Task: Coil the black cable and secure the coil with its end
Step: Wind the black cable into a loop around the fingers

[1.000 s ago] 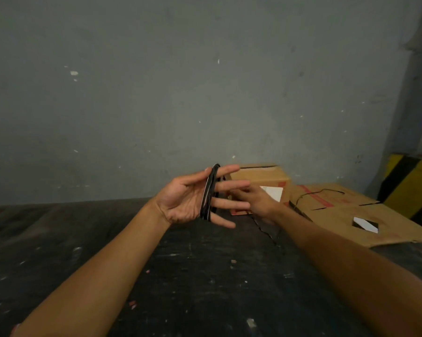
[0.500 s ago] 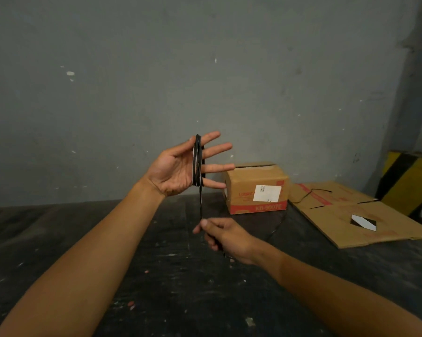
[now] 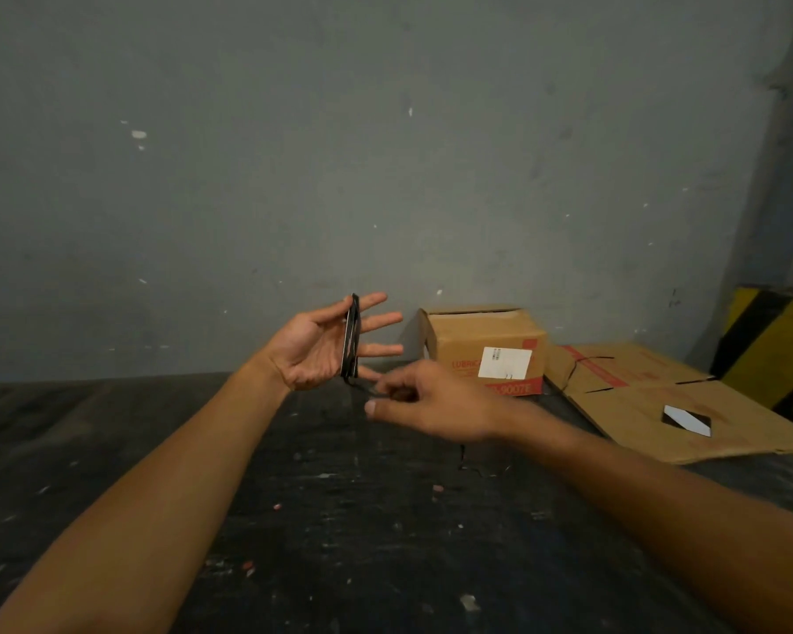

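Above the dark, scuffed floor (image 3: 321, 519), w/ a grey wall (image 3: 385, 153) behind, I hold my left hand (image 3: 314, 347) up, palm toward me, fingers spread wide and pointing right. Black cable (image 3: 351, 341) sits coiled around those four fingers, the loops stacked into one narrow upright band, edge-on to the camera, just past the knuckles. Left grip isn't clenched; fingers are splayed straight and the coil rides on them. From the coil's bottom a short strand runs down-right to my right hand (image 3: 431, 404), which is just beside and a bit below the left fingertips, back of hand up. Right grip is pinched narrow, thumb vs. fingers, on that loose strand; hand is motion-blurred so exact contact is hard to see. More thin cable shows under my right wrist, trailing onto the floor and off toward the flattened cardboard (image 3: 660, 395) at right. Closed cardboard box (image 3: 486, 347) w/ a white label and red print stands against the wall behind my right hand. Yellow-and-black striped object (image 3: 778, 340) sits at the far right edge.
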Available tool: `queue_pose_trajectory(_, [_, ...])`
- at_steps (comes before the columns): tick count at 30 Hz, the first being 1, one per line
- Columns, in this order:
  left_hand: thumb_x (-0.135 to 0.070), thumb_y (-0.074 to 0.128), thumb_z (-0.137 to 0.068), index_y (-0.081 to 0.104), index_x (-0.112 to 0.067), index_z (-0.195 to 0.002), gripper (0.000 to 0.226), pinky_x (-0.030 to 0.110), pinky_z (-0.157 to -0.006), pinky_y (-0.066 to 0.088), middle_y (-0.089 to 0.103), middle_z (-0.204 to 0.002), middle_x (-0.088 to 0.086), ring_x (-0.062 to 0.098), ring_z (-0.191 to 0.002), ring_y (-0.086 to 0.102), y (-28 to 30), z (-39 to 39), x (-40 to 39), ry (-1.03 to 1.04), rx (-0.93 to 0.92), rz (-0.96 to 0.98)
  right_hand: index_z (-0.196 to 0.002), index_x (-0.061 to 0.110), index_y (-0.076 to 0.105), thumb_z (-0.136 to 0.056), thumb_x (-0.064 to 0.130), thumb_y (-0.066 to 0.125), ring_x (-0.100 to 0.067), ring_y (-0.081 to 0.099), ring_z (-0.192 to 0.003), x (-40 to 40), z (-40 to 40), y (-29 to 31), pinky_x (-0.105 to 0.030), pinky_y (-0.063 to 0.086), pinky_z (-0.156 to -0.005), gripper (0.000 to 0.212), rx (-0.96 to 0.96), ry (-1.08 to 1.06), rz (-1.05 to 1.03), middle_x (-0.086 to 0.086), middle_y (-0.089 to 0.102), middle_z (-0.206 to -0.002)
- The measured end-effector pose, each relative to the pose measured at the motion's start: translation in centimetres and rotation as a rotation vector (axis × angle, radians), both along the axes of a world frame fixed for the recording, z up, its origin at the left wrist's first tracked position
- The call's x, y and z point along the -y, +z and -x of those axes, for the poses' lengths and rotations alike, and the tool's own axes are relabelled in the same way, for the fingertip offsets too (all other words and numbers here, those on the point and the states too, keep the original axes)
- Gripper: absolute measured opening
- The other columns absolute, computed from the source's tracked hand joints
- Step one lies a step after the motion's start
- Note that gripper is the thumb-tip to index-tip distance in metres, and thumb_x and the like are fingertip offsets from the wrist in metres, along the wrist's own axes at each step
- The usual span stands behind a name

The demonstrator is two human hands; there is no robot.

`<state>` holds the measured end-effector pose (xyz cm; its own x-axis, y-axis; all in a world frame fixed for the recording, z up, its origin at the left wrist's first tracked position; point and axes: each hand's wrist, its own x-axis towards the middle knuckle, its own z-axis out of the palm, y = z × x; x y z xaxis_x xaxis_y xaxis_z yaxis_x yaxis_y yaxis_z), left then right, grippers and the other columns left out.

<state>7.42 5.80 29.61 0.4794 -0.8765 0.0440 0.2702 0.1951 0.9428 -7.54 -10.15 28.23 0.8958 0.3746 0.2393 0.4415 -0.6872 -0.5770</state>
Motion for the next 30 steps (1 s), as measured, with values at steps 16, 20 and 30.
queue_pose_trajectory(16, [-0.035, 0.051, -0.093, 0.045, -0.02, -0.143, 0.053, 0.069, -0.1, 0.033, 0.041, -0.151, 0.014, 0.047, -0.135, 0.037, -1.1, 3.4, 1.5, -0.368, 0.01, -0.205, -0.089, 0.024, 0.069, -0.079, 0.044, 0.072, -0.016, 0.06, -0.078, 5.0, -3.0, 9.1, -0.039, 0.049, -0.068, 0.022, 0.316, -0.217, 0.44, -0.001, 0.068, -0.084])
queue_pose_trajectory(20, [-0.035, 0.046, -0.096, 0.039, -0.019, -0.147, 0.054, 0.071, -0.102, 0.025, 0.037, -0.153, 0.015, 0.048, -0.137, 0.032, -0.7, 4.1, 1.1, -0.442, -0.001, -0.153, -0.092, 0.014, 0.07, -0.085, 0.03, 0.07, -0.021, 0.062, -0.081, 6.1, -3.2, 9.0, -0.039, 0.049, -0.073, 0.017, 0.306, -0.181, 0.275, -0.006, 0.07, -0.086])
queue_pose_trajectory(30, [-0.034, 0.035, -0.1, 0.031, -0.017, -0.149, 0.053, 0.072, -0.101, 0.019, 0.037, -0.153, 0.015, 0.051, -0.138, 0.025, 1.2, 5.1, 1.2, -0.525, 0.035, 0.15, -0.101, 0.019, 0.06, -0.1, 0.023, 0.044, -0.017, 0.057, -0.073, 5.7, -4.0, -0.5, -0.031, 0.047, -0.063, 0.017, 0.151, -0.141, -0.314, -0.008, 0.06, -0.083])
